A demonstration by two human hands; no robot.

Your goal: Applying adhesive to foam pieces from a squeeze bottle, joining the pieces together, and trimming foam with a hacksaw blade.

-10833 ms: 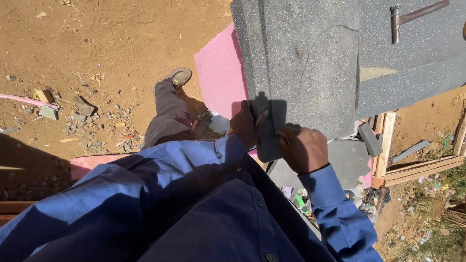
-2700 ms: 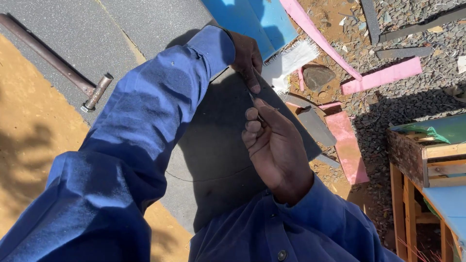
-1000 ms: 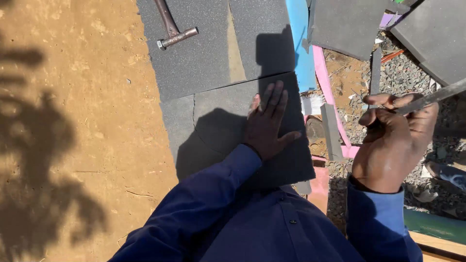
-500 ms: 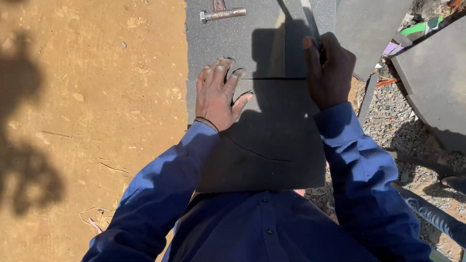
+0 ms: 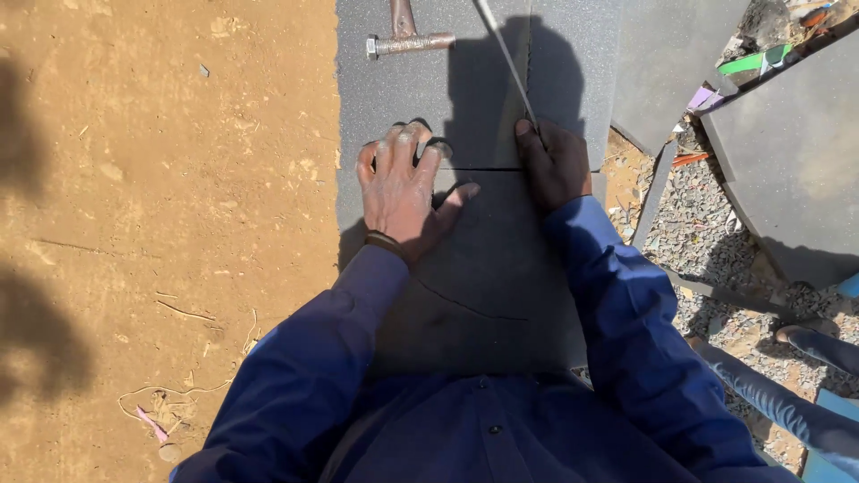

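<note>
A dark grey slate tile (image 5: 488, 268) lies flat in front of me, butted against a larger grey slab (image 5: 429, 98) beyond it. My left hand (image 5: 403, 192) is spread flat on the tile's far edge, fingers reaching over the joint. My right hand (image 5: 555, 161) is closed around a long thin metal blade (image 5: 506, 58) that slants up and away over the slab. A curved scratch line runs across the tile near my chest. Both arms wear blue sleeves.
A hammer (image 5: 407, 36) lies on the slab at the top. Bare orange earth (image 5: 161, 224) spreads to the left. More grey slabs (image 5: 787, 152), gravel and coloured scraps sit at the right. Another person's leg (image 5: 787, 402) and shoe show at the lower right.
My left hand has shifted slightly further onto the joint and my right hand has come down to the tile's far edge with the blade. The view has moved a little closer.
</note>
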